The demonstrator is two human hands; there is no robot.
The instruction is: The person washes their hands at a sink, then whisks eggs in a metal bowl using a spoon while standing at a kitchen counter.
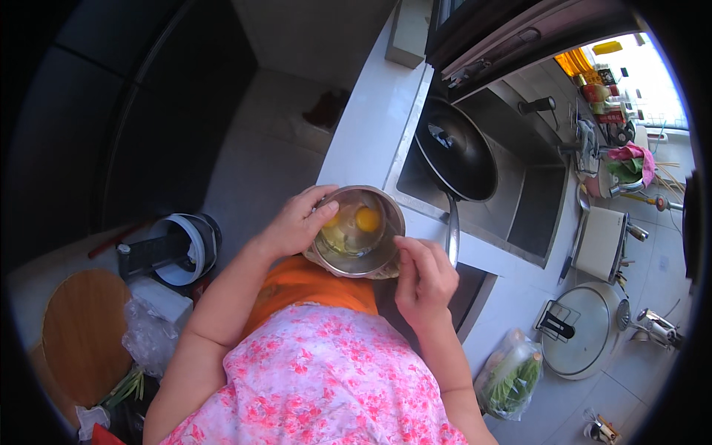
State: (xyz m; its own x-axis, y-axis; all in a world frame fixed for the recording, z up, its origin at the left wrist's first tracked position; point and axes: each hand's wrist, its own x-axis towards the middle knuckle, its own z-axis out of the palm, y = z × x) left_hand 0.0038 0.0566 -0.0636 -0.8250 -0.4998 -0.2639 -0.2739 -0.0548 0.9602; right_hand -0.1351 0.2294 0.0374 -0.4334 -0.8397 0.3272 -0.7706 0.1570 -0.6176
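A round metal bowl (356, 267) is in front of my body, its opening towards me. Raw egg (356, 233) lies inside it, clear white with two yolks showing; one yolk is partly behind my thumb. My left hand (297, 217) grips the bowl's left rim, thumb over the edge and fingers out of sight. At the right rim is my right hand (425, 275), its fingers curled and the index fingertip at the edge. Whether it pinches the rim or something small is unclear. A pale, crinkled thing shows beneath the bowl, mostly hidden.
To the right, a dark wok (459, 153) leans in a steel sink (537, 211) set in a white countertop (361, 128). Bagged green vegetables (512, 378) and a glass lid (575, 334) lie farther right. A white bucket (178, 250) and round wooden board (83, 334) stand at left.
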